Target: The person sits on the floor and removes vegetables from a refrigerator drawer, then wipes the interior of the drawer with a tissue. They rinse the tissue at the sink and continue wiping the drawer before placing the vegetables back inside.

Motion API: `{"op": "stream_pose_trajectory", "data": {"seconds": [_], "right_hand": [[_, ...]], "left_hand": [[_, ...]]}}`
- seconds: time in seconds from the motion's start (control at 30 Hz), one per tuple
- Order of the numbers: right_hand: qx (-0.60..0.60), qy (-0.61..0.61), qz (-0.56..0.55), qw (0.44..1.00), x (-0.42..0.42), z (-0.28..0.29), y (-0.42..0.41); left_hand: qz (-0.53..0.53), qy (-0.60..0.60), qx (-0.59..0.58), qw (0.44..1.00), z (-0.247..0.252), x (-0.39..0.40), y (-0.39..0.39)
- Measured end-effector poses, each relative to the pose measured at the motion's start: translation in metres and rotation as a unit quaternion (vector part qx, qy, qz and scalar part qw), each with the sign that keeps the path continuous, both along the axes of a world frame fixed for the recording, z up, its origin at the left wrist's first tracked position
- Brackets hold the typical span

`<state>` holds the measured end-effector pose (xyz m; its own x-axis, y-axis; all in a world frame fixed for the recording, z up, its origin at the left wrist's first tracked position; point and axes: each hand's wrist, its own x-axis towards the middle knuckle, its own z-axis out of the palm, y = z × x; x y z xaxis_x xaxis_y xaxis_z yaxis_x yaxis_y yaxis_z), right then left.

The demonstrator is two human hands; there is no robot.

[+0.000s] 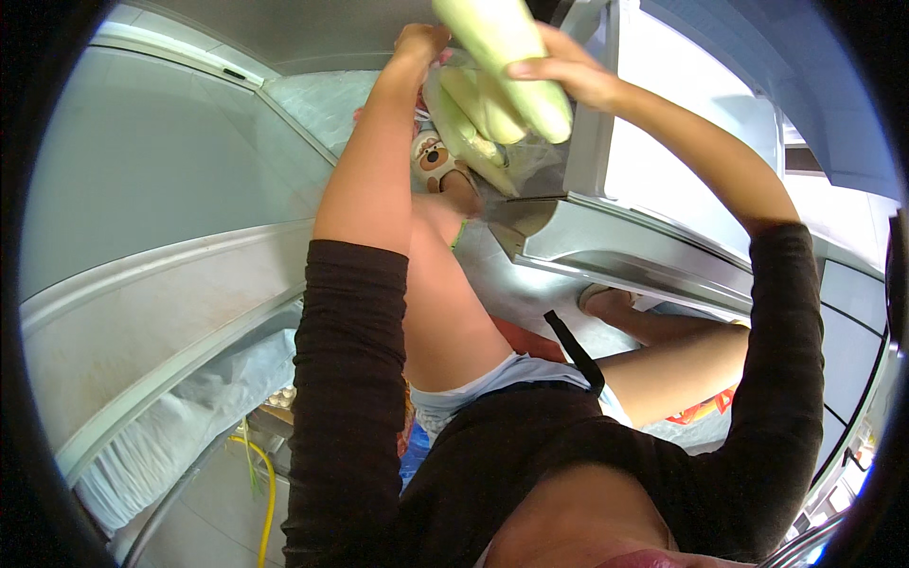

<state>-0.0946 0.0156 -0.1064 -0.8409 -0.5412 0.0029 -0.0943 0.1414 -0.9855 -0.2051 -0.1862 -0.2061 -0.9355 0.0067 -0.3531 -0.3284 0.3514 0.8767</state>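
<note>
My right hand grips a long pale-green vegetable, perhaps a gourd or an ear of corn in its husk, with the thumb laid across it. The top end is cut off by the picture's upper edge. Below and behind it, several more pale-green vegetables lie in a clear plastic bag. Farther left, my left hand is at the bag's upper side, near something pink; its fingers are mostly hidden, so what it holds does not show.
An open metal drawer or cabinet part juts out at the right. My foot in a slipper with an animal face stands below the bag. A grey panel fills the left; under it are a white plastic sheet and a yellow hose.
</note>
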Motion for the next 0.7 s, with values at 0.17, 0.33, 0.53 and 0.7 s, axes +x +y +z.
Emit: {"op": "stream_pose_trajectory", "data": {"seconds": [0.17,0.33,0.53,0.7], "right_hand": [[0.279,0.045,0.046,0.958,-0.03,-0.072,-0.02],[0.392,0.127,0.111,0.904,-0.05,-0.146,-0.033],[0.569,-0.015,0.166,0.805,-0.071,-0.173,-0.067],[0.672,-0.033,0.05,0.738,-0.069,-0.195,-0.05]], "left_hand": [[0.089,-0.07,0.061,0.992,0.013,0.008,-0.004],[0.123,-0.013,0.138,0.983,-0.003,-0.004,-0.003],[0.115,-0.001,0.067,0.991,0.011,0.01,0.005],[0.094,-0.016,0.066,0.993,0.024,0.018,0.011]]}}
